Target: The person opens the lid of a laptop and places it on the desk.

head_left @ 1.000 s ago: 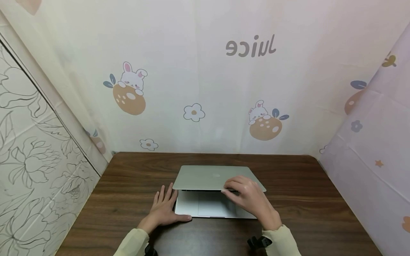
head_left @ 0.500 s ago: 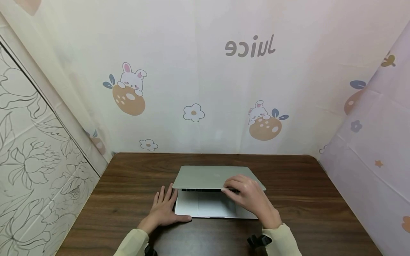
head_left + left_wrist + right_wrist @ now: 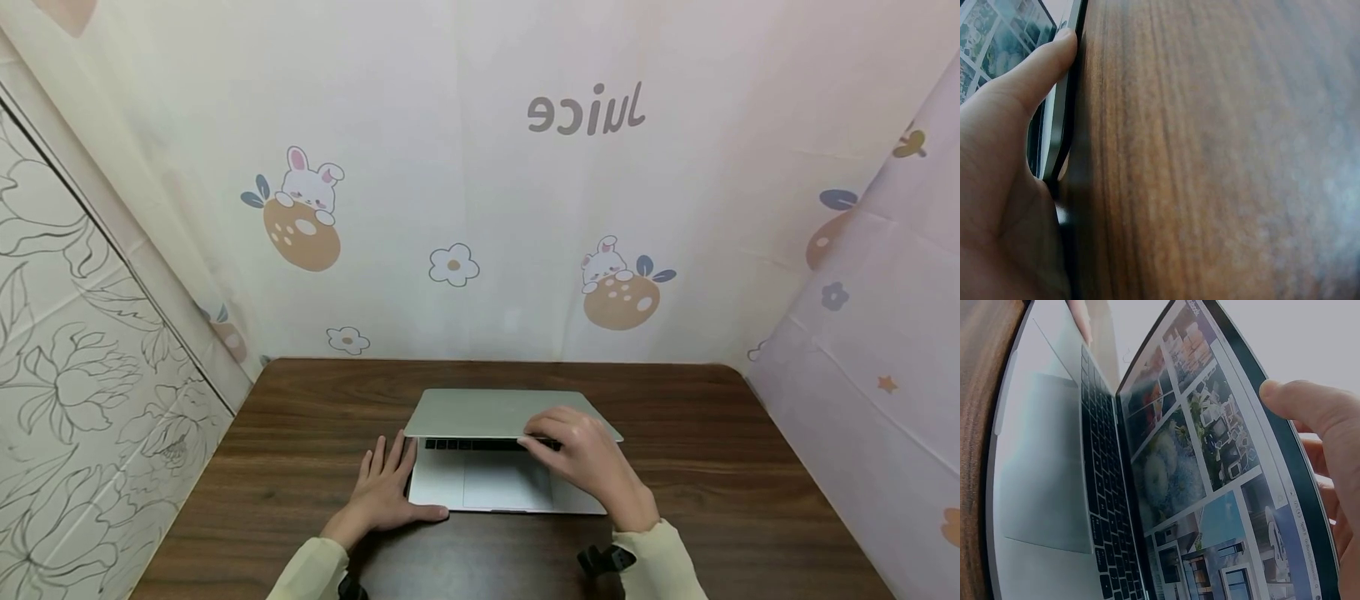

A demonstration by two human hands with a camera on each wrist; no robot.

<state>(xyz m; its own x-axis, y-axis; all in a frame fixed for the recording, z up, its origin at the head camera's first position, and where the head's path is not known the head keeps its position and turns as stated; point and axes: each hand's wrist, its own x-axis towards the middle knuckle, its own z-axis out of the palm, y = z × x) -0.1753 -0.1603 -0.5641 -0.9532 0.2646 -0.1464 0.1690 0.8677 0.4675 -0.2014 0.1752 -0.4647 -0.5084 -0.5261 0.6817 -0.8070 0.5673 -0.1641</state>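
A silver laptop stands partly opened on the table, its lid tilted low over the base. My right hand pinches the front edge of the lid, thumb on the screen side and fingers behind, as the right wrist view shows. There the lit screen carries a grid of photos, facing the black keyboard and the trackpad. My left hand lies with fingers spread at the base's left side, its thumb along the front corner. In the head view most of the keyboard is hidden under the lid.
The laptop sits mid-way on a dark wooden table. A printed curtain hangs behind the far edge, with more patterned cloth at the right. Dark straps show at both wrists, below pale sleeves.
The lid's front edge has risen a little with my right hand, widening the gap over the base. A strip of keyboard has come into sight. My left hand stays in place.
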